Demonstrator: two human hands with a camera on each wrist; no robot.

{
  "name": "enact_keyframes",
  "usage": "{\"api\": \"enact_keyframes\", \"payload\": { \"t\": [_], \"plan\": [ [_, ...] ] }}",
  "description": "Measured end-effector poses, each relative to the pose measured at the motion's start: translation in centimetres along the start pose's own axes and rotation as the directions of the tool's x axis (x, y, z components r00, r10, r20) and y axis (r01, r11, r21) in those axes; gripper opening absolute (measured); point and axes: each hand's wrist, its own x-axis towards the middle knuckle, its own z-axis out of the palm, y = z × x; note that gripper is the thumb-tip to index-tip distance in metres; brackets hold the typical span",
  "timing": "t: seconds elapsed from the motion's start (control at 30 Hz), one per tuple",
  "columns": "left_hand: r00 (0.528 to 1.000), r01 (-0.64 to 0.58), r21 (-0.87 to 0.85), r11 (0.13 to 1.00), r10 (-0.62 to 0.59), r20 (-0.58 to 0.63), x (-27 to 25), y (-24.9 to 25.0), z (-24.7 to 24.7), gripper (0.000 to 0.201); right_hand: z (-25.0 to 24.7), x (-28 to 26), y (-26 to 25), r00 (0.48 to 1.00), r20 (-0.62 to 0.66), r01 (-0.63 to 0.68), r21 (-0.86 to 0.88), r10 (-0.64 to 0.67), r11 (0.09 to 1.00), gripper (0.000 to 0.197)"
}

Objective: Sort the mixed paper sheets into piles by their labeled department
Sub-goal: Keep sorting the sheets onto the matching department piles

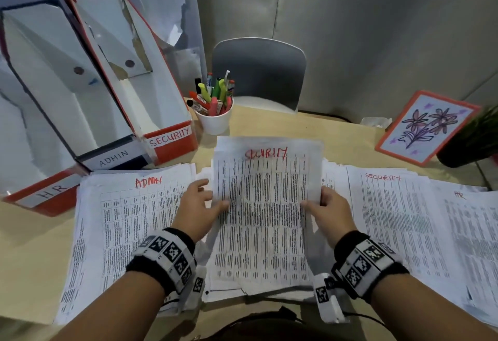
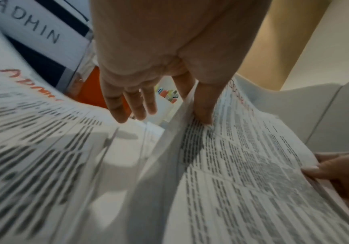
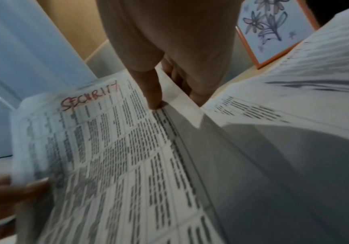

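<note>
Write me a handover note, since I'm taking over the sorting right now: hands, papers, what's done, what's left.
Left hand and right hand each pinch a side edge of the lifted SECURITY sheet.
Below it lies the unsorted stack.
Piles on the desk: ADMIN pile left, SECURITY pile right, HR pile far right.
Done: three piles started.
Left: lay this sheet on the SECURITY pile, then sort the rest.

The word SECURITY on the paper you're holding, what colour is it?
Red, handwritten across the top of the held sheet. It shows best in the head view.
</note>
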Motion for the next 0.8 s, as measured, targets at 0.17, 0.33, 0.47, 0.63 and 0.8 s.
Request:
{"api": "enact_keyframes", "payload": {
  "t": [0.17,0.33,0.47,0.63,0.8],
  "plan": [
    [0.965,-0.231,-0.188,0.954,0.200,-0.171,-1.8,5.0,-0.9,0.023,0.4,-1.8,-4.6,0.944,-0.108,0.324,0.138,-0.311,0.936,0.018],
    [0.915,-0.380,-0.277,0.882,0.316,-0.251,-2.5,7.1,-0.6,0.026,0.9,-3.0,-6.2,0.882,-0.073,0.471,0.161,-0.466,0.867,0.019],
    [0.946,-0.305,-0.227,0.925,0.267,-0.183,-2.6,4.9,1.0,0.015,1.7,-2.9,-4.6,0.934,-0.002,0.357,0.064,-0.358,0.932,0.027],
    [0.960,-0.243,-0.082,0.967,0.228,-0.162,-2.8,2.9,1.8,0.013,2.3,-2.3,-2.3,0.962,0.038,0.274,-0.083,-0.271,0.958,0.027],
    [0.962,-0.240,-0.059,0.969,0.229,-0.151,-2.7,3.3,1.5,0.024,1.5,-1.5,-1.6,0.965,-0.085,0.236,-0.117,-0.247,0.965,0.026]
  ]
}}
